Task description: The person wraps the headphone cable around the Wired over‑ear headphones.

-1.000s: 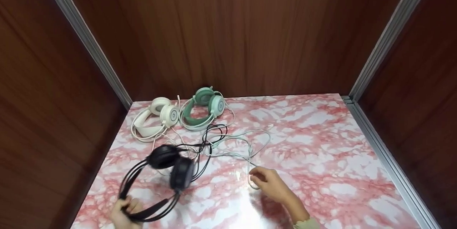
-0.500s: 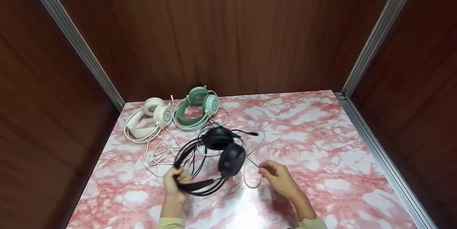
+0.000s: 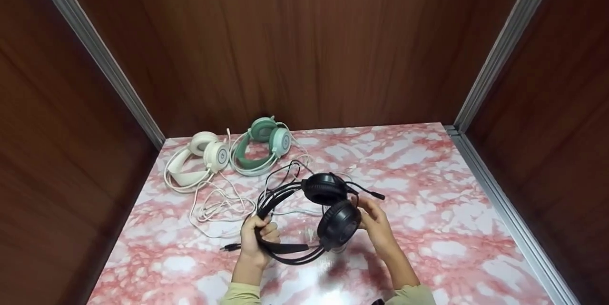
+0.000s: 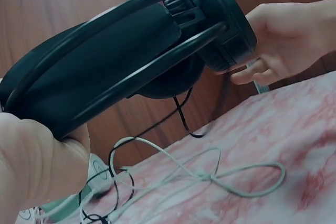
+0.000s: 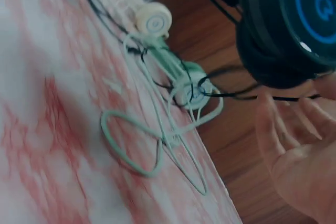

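Observation:
My left hand (image 3: 257,243) grips a pair of black headphones (image 3: 284,248) by the headband, holding them raised over the table. In the left wrist view, that hand (image 4: 39,163) is wrapped round the band at lower left. My right hand (image 3: 378,226) is at the outer side of the nearer earcup (image 3: 338,224), partly hidden behind it. In the right wrist view, the right hand's fingers (image 5: 268,127) are loosely bent beside the earcup (image 5: 281,30), with a thin black cable (image 5: 247,97) passing by them. A microphone boom (image 3: 366,190) sticks out to the right.
Cream headphones (image 3: 216,155) and green headphones (image 3: 280,142) lie at the back left of the marbled table (image 3: 437,243). A cream cable (image 3: 209,212) is tangled in front of them. A pale green cable (image 4: 252,192) lies looped under the black pair. Wooden walls (image 3: 304,48) enclose the table.
The left hand has carried the black headphones rightward from the left side to the middle. The right hand has left the pale green cable and moved up to the black earcup.

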A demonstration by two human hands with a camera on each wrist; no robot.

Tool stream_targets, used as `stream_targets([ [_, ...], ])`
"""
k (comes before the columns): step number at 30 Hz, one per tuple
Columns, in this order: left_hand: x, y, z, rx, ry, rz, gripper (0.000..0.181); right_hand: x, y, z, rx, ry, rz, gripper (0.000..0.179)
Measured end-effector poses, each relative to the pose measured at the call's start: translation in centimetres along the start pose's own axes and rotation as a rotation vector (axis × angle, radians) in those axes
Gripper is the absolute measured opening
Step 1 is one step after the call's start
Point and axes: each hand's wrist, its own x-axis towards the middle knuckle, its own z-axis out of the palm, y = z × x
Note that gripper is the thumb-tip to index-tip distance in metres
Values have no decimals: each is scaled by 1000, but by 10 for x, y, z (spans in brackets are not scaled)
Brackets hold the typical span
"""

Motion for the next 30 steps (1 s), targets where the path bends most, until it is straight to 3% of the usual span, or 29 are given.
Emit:
stream_targets([
  [5, -4, 3, 10, -16, -56, -36, 19, -5, -8, 4, 198, -103, -42, 24],
  [10, -10, 11, 18, -88, -215, -89, 7, -9, -30, 12, 157, -132, -114, 17],
  [14, -13, 20, 28, -133, -304, -102, 3, -6, -47, 16, 126, -186, -208, 19],
  [18, -15, 27, 36, -174, -396, -131, 4, -1, -62, 12, 114, -126, -258, 19],
  [21, -15, 28, 41, -198, -448, -175, 6, 8, -71, 3, 65, -25, -287, 15],
  [24, -13, 27, 44, -230, -451, -209, 7, 22, -77, -6, 27, -1, -345, 13],
  [26, -12, 26, 45, -248, -427, -198, 7, 29, -77, -8, 0, -5, -371, 16],
  [30, -10, 22, 43, -225, -333, -82, 5, 27, -69, -2, -3, -77, -357, 22],
])
